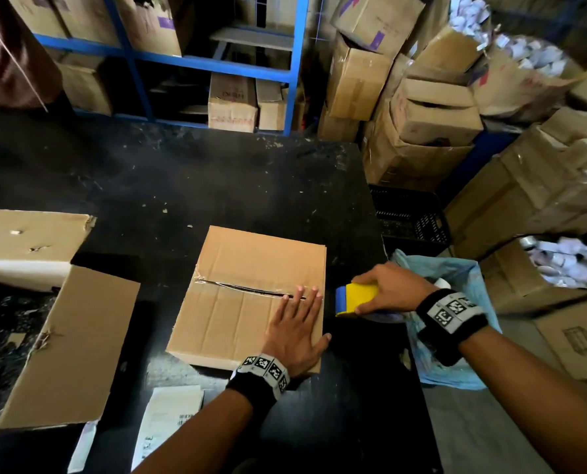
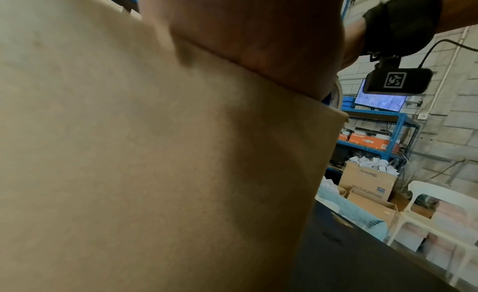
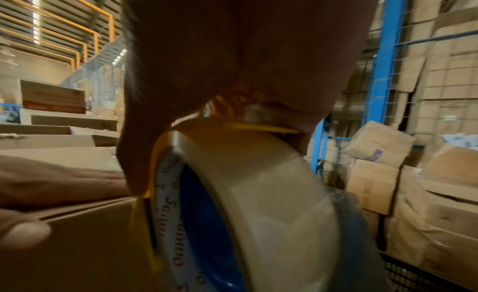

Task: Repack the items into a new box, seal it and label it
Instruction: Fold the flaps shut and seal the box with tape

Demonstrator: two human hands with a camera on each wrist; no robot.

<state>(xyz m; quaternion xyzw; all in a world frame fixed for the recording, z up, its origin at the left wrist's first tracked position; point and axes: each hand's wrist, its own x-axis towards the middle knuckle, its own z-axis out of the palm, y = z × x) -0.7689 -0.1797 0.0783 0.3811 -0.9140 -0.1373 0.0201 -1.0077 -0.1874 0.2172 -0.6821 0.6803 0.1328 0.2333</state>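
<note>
A closed brown cardboard box (image 1: 244, 295) sits on the black table (image 1: 182, 186); clear tape runs along its centre seam, which gapes slightly. My left hand (image 1: 297, 323) lies flat on the box's right end with straight fingers over the seam and the thumb hanging past the right edge. In the left wrist view the box's side (image 2: 155, 153) fills the picture under my palm. My right hand (image 1: 393, 289) grips a yellow and blue tape dispenser (image 1: 355, 297) just off the box's right edge. The right wrist view shows its clear tape roll (image 3: 258, 204) close up.
A torn open carton (image 1: 63, 343) with raised flaps stands at the left. Paper sheets (image 1: 169, 422) lie at the table's near edge. A blue plastic bag (image 1: 456, 323) and a black crate (image 1: 412, 217) sit right of the table. Stacked cartons (image 1: 422, 107) and blue shelving (image 1: 217, 59) ring the area.
</note>
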